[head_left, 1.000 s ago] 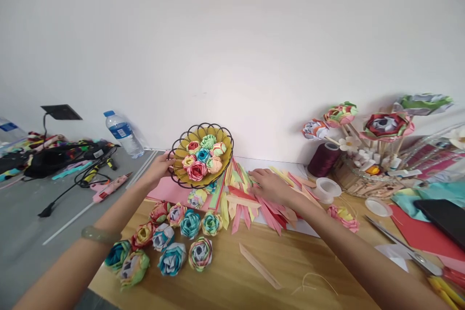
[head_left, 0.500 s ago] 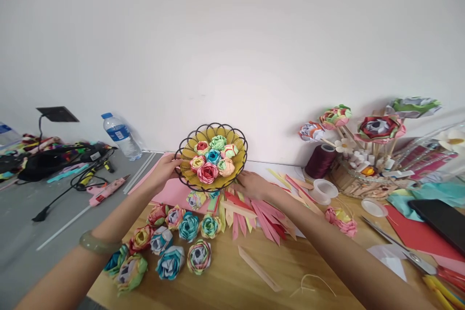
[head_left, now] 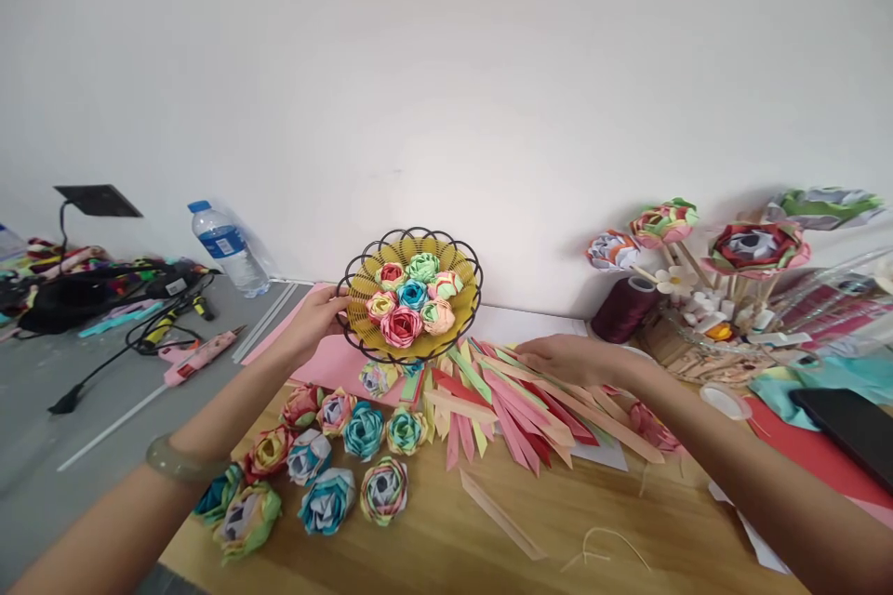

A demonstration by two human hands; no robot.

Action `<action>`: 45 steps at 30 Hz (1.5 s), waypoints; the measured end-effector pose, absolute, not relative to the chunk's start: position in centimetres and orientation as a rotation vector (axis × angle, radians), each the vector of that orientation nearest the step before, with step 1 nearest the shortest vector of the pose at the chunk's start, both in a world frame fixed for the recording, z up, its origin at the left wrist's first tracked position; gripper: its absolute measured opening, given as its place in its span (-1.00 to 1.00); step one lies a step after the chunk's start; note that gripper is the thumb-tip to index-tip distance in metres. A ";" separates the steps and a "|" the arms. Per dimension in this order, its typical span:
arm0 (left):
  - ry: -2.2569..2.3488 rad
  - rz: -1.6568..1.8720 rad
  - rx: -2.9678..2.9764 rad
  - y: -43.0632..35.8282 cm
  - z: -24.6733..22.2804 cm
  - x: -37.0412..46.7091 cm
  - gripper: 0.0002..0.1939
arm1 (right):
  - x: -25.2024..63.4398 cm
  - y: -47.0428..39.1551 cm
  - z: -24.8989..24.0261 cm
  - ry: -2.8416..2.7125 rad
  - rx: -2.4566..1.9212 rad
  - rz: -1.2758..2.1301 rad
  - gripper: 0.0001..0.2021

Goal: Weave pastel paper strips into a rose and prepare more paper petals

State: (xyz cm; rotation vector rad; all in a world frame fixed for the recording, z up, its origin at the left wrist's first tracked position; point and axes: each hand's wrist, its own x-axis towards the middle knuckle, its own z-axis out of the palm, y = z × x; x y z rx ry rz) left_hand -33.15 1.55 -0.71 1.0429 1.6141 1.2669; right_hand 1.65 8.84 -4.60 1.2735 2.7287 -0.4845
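Observation:
My left hand [head_left: 322, 321] is closed on the left rim of a yellow woven basket [head_left: 357, 321] with a black looped edge. The basket tilts toward me and carries several folded paper flowers, with a blue one [head_left: 413, 295] in the middle. To the right, my right hand [head_left: 568, 359] reaches over a fanned pile of coloured paper strips [head_left: 513, 404]. Its fingers stretch out to the left, apart from the basket; their undersides are hidden. Below the basket, several more paper flowers [head_left: 364, 430] lie on the wooden table.
A pink hot glue gun [head_left: 202, 358], cables and a water bottle [head_left: 229, 249] are on the grey table at left. At right are paper flowers on sticks [head_left: 757, 246] in a wooden holder, a thread spool [head_left: 623, 309], a black phone [head_left: 847, 432] and red paper [head_left: 788, 446].
My right hand has left the basket's right side and moved right over the paper strips. More strips are uncovered and spread there. My left hand still holds the basket.

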 end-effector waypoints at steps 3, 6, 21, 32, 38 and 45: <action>1.611 1.273 1.037 1.6 -0.8 -33.3 -0.74 | 1.2 9.1 -4.4 2.676 1.356 -0.456 -0.55; 1.605 1.278 1.032 1.5 -0.9 -33.5 -0.73 | 0.5 9.2 -4.7 2.641 1.387 -0.440 -0.47; 1.638 1.293 0.921 1.5 -1.6 -35.4 -0.78 | 2.4 9.0 -4.1 2.760 1.635 -0.564 -0.46; 1.765 1.197 0.755 1.4 -4.1 -39.2 -0.77 | 7.1 6.2 -2.9 2.876 1.654 -0.779 -0.57; 1.750 1.187 0.715 0.7 -5.2 -39.7 -0.78 | 7.4 5.0 -2.8 2.842 1.593 -0.940 -0.57; 1.814 1.311 0.696 0.8 -5.7 -42.2 -0.81 | 7.2 4.3 -3.2 2.850 1.553 -0.959 -0.58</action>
